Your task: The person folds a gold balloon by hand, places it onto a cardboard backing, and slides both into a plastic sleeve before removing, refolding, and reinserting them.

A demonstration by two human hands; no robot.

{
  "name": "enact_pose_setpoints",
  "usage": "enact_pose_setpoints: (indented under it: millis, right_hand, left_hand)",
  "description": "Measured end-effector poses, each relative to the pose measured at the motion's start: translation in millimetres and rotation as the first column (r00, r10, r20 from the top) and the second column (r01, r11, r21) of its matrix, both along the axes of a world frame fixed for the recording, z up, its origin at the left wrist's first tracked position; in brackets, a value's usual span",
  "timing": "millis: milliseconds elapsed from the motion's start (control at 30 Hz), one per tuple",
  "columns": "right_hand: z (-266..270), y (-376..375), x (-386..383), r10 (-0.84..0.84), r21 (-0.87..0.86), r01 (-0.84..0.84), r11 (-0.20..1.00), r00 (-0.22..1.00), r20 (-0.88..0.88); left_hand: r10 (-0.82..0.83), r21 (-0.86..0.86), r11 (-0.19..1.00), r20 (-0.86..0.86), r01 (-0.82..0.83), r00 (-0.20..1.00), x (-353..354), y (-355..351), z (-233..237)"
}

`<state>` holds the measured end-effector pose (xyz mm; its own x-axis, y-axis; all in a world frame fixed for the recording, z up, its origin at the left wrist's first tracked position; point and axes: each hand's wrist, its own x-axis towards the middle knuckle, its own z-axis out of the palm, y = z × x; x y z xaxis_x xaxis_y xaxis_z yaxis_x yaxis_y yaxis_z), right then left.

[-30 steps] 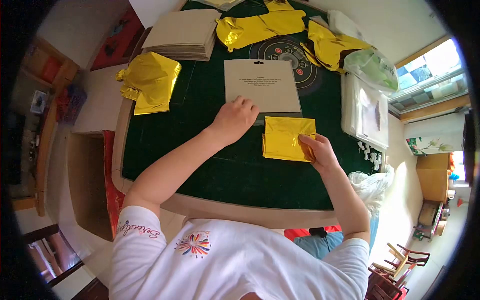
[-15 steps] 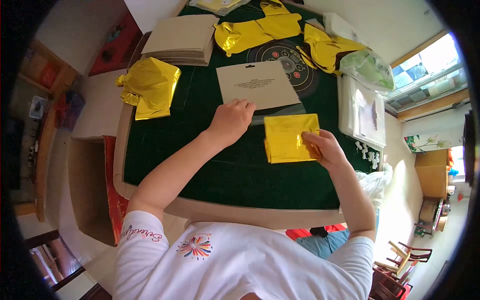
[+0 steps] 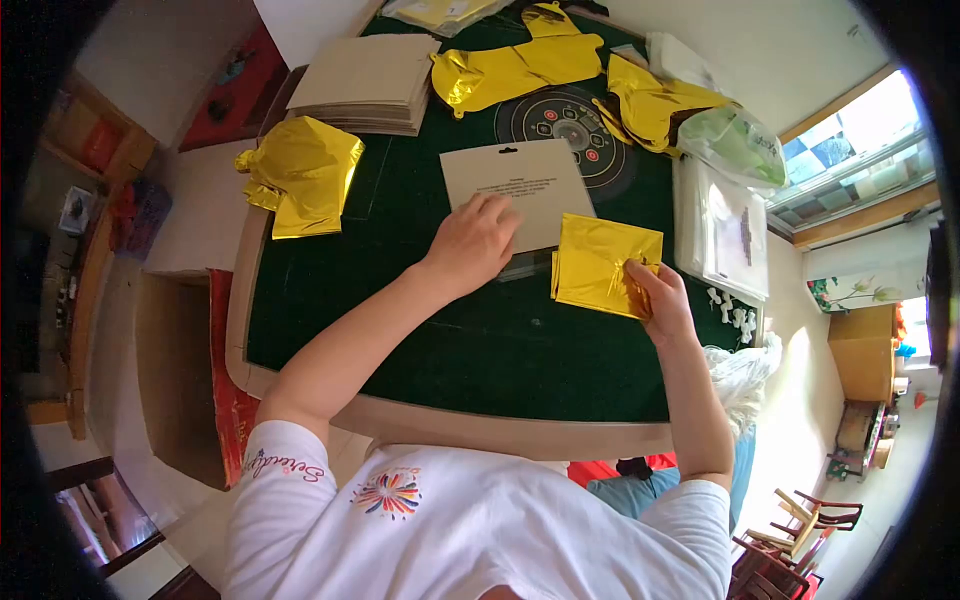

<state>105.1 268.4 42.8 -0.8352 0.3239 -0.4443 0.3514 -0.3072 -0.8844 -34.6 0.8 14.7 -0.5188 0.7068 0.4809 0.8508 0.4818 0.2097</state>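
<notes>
Green felt worktop [image 3: 450, 350].
My right hand [image 3: 655, 300]: pinching the near corner of a folded gold foil square [image 3: 598, 262], which lies just right of a grey printed card [image 3: 515, 180].
My left hand [image 3: 475, 240]: fingers curled, pressing that card's near edge.
Step, I judge: bringing foil to card; the next move calls for squared edges.
Beyond: stacked grey cards [image 3: 365, 80].

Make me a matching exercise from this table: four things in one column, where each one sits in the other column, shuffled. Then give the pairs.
Things:
1. folded gold foil
2. grey card
3. stack of cards
4. dartboard

Places:
A. partly covered by the grey card
B. pinched by the right hand
C. under the fingers of the left hand
D. at the far left of the table

Pairs: 1-B, 2-C, 3-D, 4-A
</notes>
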Motion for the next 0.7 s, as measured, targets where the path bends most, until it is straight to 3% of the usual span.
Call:
enact_pose_setpoints:
  millis: [33,67,133,267,333,367,433,533,600,700]
  right_hand:
    - [-3,6,1,0.075,-0.021,-0.075,0.997,0.997,-0.001]
    - [1,3,-1,0.076,-0.02,-0.076,0.997,0.997,-0.001]
    - [10,-8,-4,-0.084,-0.191,0.076,0.979,0.996,-0.033]
    - [-9,-4,-4,-0.13,-0.253,0.106,0.962,0.988,-0.082]
    - [-15,-4,-2,-0.142,-0.221,0.114,0.969,0.983,-0.118]
    - [-7,-15,-2,-0.158,-0.173,0.132,0.976,0.977,-0.144]
    - [-10,-22,-2,-0.119,-0.095,0.104,0.99,0.978,-0.17]
    - [-6,-46,-8,-0.142,0.028,0.149,0.988,0.975,-0.17]
    - [-8,-49,-11,-0.183,-0.078,0.169,0.983,0.953,-0.242]
    - [-14,-46,-10,-0.163,-0.089,0.145,0.985,0.955,-0.248]
  left_hand:
    - [0.018,0.017,1.0,-0.108,-0.016,0.994,-1,2,-4]
    - [0.019,0.018,1.0,-0.108,-0.017,0.994,-1,4,-2]
    - [0.046,-0.271,0.962,0.06,-0.028,0.997,0,7,2]
    - [0.089,-0.236,0.969,0.056,-0.073,0.994,5,9,8]
    - [0.016,0.11,0.991,0.452,-0.074,0.892,13,7,21]
    - [0.017,0.108,0.991,0.454,-0.074,0.891,18,7,27]
    - [-0.181,0.307,0.924,0.875,-0.226,0.449,29,10,38]
    - [-0.203,0.274,0.957,0.869,-0.096,0.451,41,12,50]
    - [-0.243,0.349,0.93,0.82,-0.116,0.518,44,12,44]
    - [-0.299,0.426,0.881,0.839,-0.207,0.455,41,13,27]
